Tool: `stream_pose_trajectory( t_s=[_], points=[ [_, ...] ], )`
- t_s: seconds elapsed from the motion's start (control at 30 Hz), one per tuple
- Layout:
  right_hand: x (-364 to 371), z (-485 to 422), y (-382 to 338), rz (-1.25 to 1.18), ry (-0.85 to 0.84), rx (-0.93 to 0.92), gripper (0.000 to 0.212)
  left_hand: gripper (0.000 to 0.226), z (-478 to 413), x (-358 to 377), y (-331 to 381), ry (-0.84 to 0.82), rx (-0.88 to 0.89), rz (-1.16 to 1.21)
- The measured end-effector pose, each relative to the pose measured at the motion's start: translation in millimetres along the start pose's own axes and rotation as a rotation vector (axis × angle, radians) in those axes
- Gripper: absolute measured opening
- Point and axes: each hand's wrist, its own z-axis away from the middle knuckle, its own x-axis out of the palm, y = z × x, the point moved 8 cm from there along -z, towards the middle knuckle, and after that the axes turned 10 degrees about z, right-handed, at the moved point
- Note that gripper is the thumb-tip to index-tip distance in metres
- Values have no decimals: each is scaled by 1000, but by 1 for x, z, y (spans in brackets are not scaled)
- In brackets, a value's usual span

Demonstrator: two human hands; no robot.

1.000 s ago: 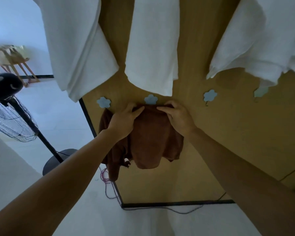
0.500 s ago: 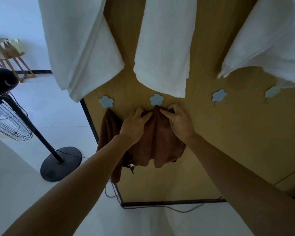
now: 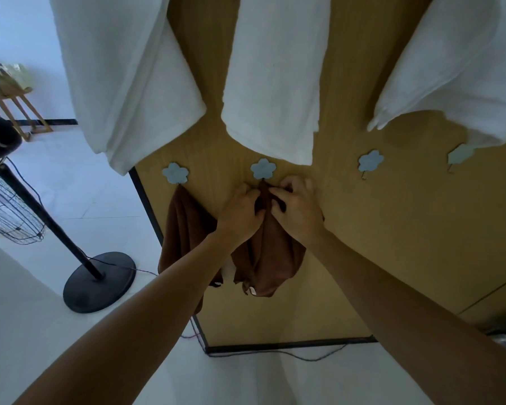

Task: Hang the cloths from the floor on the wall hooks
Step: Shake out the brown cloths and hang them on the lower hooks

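Brown cloth (image 3: 272, 258) at hook (image 3: 263, 168), between left hand (image 3: 240, 213) and right hand (image 3: 298, 211)

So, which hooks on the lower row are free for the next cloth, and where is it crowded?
Free: third hook and fourth hook, bare wood panel beneath. Crowded: first hook bears a brown cloth; at second hook, left hand and right hand grip the other cloth.

Dim, bluish daylight from the left (wide-angle bending at edges).

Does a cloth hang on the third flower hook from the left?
No, the third hook is bare, its wire showing with nothing on it.
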Motion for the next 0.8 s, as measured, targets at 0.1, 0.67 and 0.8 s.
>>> stream_pose_trajectory(
  t_s=[0.1, 0.67, 0.8],
  points=[
    [5, 2, -5, -48, -48, -17, 37, 34, 0, 5, -3, -54, -79, 161],
    [10, 26, -8, -331, -361, 150, 55, 56, 28, -4, 7, -171, -28, -189],
    [0, 27, -11, -268, -319, 118, 61, 68, 28, -8, 5, -136, 30, -369]
  ],
)
